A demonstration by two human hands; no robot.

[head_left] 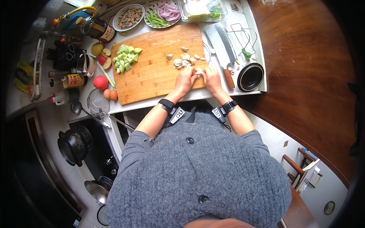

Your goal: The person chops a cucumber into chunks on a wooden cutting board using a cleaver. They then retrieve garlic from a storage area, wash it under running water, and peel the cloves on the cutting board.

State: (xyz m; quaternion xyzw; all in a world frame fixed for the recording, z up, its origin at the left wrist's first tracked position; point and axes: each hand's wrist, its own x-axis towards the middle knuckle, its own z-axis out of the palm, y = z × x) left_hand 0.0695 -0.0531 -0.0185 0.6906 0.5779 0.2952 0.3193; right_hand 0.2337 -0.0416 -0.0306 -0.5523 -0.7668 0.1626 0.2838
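At the near right part of a wooden cutting board (152,84), my left hand (184,80) and my right hand (212,80) meet, fingertips pinched around a garlic clove (199,71). The fingers partly cover it. Just beyond them lies a loose heap of garlic cloves (184,61), some with papery skin. Pale green cubes (127,57) are piled on the board's far left. To the right of my right hand rests a cleaver (221,42), its wooden handle pointing toward me.
A black bowl (250,77) stands near the counter's right corner. Behind the board are a bowl of brownish strips (129,18), a plate with sliced red onion (169,11) and a clear box (201,10). Left of it sit a tomato (100,82), eggs (113,95) and a skimmer (98,103).
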